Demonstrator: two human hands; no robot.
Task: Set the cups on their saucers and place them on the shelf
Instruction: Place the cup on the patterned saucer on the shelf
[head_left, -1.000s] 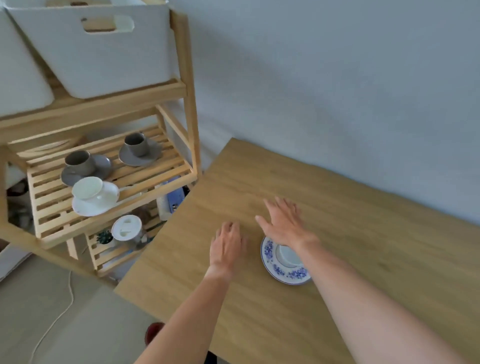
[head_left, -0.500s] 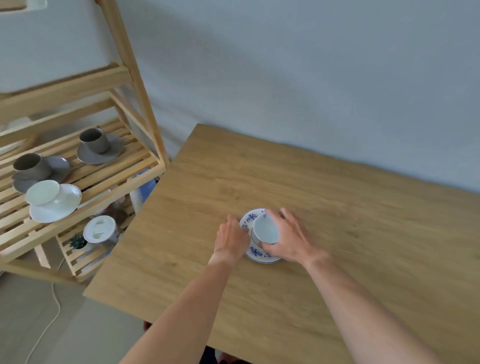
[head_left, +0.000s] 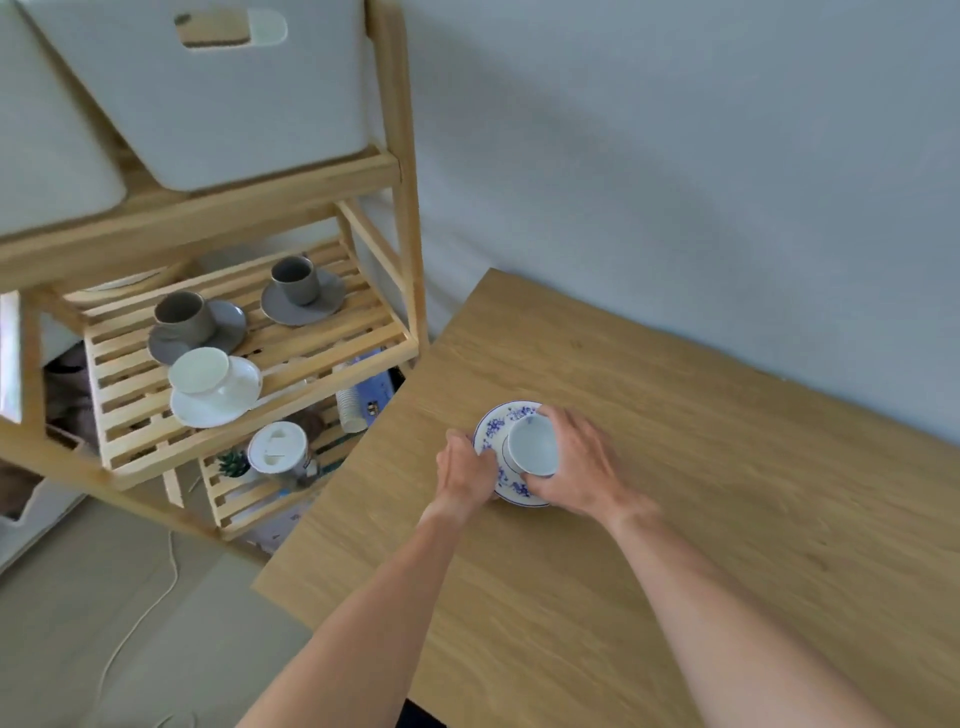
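Note:
A white cup stands on a blue-patterned saucer near the left edge of the wooden table. My right hand wraps the cup from the right. My left hand grips the saucer's left rim. On the slatted middle shelf of the wooden rack to the left stand two grey cups on grey saucers and a white cup on a white saucer.
White storage bins fill the rack's top shelf. The lower shelf holds a white lidded container, a small plant and stacked cups. A white cable runs over the floor. A grey wall stands behind the table.
Both hands have closed in on the cup and saucer: the right now holds the cup, the left holds the rim. The view has swung back toward the rack.

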